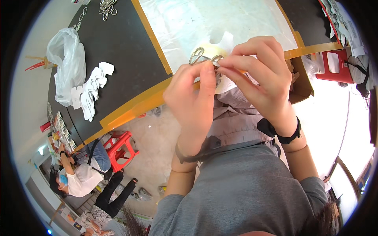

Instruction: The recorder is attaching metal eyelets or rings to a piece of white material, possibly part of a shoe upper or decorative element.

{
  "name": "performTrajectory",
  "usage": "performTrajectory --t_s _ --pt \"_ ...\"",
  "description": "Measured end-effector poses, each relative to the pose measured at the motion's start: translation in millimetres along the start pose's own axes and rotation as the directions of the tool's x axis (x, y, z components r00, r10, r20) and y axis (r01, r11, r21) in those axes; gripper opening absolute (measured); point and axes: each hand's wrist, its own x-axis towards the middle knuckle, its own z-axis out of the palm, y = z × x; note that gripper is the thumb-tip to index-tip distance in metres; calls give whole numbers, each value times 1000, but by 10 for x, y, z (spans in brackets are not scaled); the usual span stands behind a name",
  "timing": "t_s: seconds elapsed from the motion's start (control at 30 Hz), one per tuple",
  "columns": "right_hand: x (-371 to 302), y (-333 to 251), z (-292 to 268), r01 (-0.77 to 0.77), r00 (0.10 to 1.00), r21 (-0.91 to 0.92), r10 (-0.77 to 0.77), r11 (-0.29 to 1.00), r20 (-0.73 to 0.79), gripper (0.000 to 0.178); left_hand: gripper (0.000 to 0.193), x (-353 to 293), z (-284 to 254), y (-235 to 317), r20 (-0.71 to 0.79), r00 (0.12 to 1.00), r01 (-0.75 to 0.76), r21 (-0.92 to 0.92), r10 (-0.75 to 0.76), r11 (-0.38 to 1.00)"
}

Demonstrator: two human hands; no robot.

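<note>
My left hand (191, 92) and my right hand (262, 74) meet at the near edge of the table, both closed in a pinch. Between their fingertips is a silver metal ring clasp, with one oval loop (196, 56) standing out past my left fingers. A second metal loop (217, 58) shows right at the fingertips. Thumbs and fingers hide the point where the parts join. Just beyond lies a white and pale yellow paper piece (214, 49), partly covered by my hands.
A plastic-covered white sheet (177, 23) is bordered by yellow tape. On the dark table (126, 51) lie a clear plastic bag (71, 63), stacked white tags (92, 90) and metal rings (106, 10). Red stools (120, 151) stand at left and right. Other people sit at lower left.
</note>
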Motion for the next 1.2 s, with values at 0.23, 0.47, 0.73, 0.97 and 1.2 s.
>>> performTrajectory --t_s 0.23,0.47,0.73,0.97,1.2 --pt "-4 -74 34 -108 994 58 106 993 30 18 18 -46 -55 86 100 995 -7 -71 14 997" --pt "-22 -113 54 -276 961 283 262 918 90 15 23 -44 2 42 90 994 69 -138 -57 988" --pt "-56 -41 34 -275 959 220 283 936 -3 16 20 -28 -27 107 150 977 175 -166 -151 970" --pt "-42 -13 -34 -53 999 27 53 998 -9 20 20 -43 -37 93 125 979 177 -120 -162 977" --pt "-92 12 56 -77 996 54 79 996 -39 18 23 -25 -25 100 164 969 203 -116 -183 972"
